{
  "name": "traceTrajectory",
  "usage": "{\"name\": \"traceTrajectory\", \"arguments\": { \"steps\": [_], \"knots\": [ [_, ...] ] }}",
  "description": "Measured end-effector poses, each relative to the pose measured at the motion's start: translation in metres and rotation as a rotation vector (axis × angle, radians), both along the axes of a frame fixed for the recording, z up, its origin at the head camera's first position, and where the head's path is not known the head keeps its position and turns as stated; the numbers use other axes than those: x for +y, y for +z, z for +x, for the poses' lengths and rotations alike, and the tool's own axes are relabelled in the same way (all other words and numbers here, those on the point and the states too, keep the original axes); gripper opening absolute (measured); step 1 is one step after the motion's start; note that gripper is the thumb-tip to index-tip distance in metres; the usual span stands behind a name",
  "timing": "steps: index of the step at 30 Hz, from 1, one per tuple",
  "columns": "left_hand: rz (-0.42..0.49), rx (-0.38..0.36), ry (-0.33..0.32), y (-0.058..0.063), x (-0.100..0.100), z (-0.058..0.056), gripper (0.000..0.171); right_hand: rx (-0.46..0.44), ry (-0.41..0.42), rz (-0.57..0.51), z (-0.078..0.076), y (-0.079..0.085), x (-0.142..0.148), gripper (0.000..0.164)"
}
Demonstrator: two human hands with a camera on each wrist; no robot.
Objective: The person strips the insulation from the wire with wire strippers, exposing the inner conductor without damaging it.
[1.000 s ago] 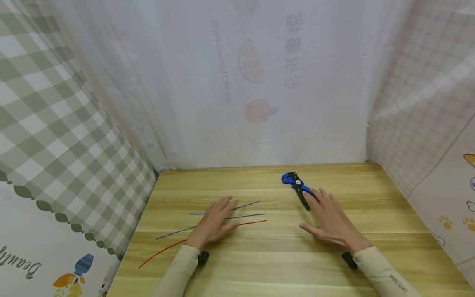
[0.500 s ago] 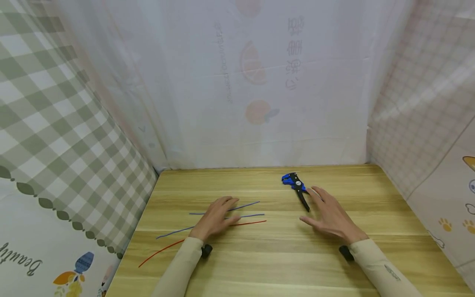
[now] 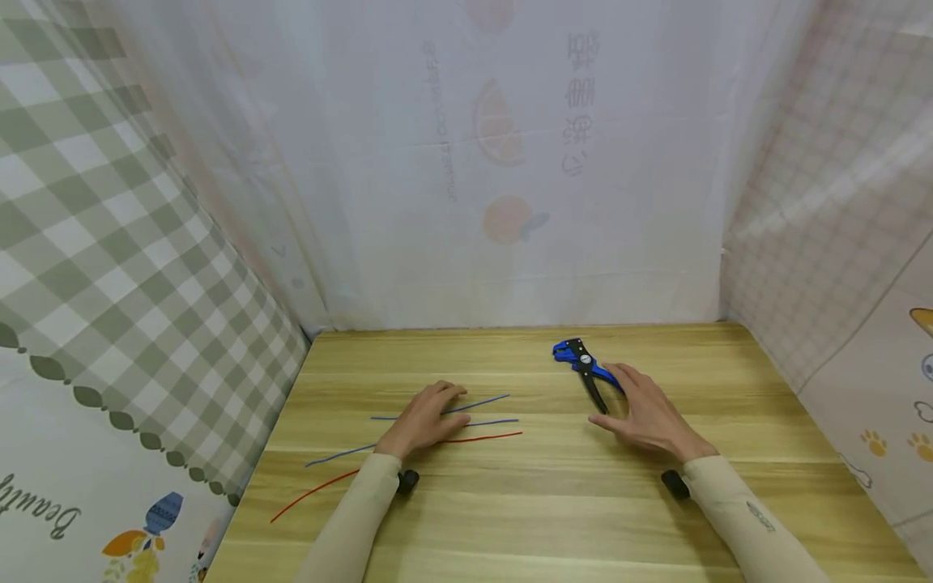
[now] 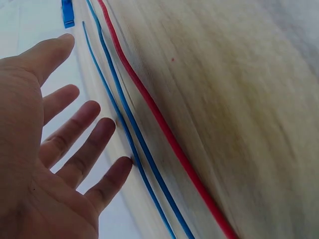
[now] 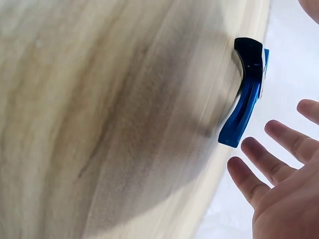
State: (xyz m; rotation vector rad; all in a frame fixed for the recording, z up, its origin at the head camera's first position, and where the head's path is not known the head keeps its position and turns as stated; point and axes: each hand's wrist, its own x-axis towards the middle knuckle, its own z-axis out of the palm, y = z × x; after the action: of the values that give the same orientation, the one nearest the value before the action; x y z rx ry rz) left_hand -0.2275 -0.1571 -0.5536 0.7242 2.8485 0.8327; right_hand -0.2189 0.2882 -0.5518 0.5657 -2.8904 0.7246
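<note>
Two blue wires (image 3: pixel 492 423) and a red wire (image 3: pixel 313 493) lie roughly side by side on the wooden table. My left hand (image 3: pixel 421 421) hovers across their middle, palm down, hiding part of each. In the left wrist view its fingers (image 4: pixel 82 154) are spread and relaxed beside the blue wires, gripping nothing. A wire stripper (image 3: pixel 585 359) with a blue and black head and handles lies further back, to the right. My right hand (image 3: pixel 652 417) is just right of its handles, fingertips close to the blue one. The right wrist view shows loosely extended fingers (image 5: pixel 259 157) near the handle end.
The wooden table (image 3: pixel 539 518) ends at a pale printed curtain (image 3: pixel 619 283) behind. A green checked cloth (image 3: pixel 160 267) rises along the left side, and a grid-patterned cloth (image 3: pixel 824 243) hangs on the right.
My left hand has shifted slightly right above the wires. My right hand has moved slightly left with its fingers less spread, uncovering more of the blue handle. Wires and wire stripper stay in place.
</note>
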Motion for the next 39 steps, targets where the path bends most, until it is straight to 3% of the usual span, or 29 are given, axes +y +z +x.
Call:
{"name": "traceTrajectory", "arguments": {
  "steps": [6,13,39],
  "knots": [
    [0.037,-0.011,0.010,-0.001,0.002,-0.006,0.047,-0.068,-0.013,-0.011,-0.009,0.001,0.002,0.105],
    [0.057,-0.027,0.014,-0.003,0.004,-0.008,0.037,-0.087,-0.014,-0.018,-0.015,0.001,0.002,0.102],
    [0.020,-0.004,0.028,-0.009,0.011,-0.016,0.006,-0.136,-0.042,0.012,-0.039,-0.008,-0.007,0.092]
  ]
}}
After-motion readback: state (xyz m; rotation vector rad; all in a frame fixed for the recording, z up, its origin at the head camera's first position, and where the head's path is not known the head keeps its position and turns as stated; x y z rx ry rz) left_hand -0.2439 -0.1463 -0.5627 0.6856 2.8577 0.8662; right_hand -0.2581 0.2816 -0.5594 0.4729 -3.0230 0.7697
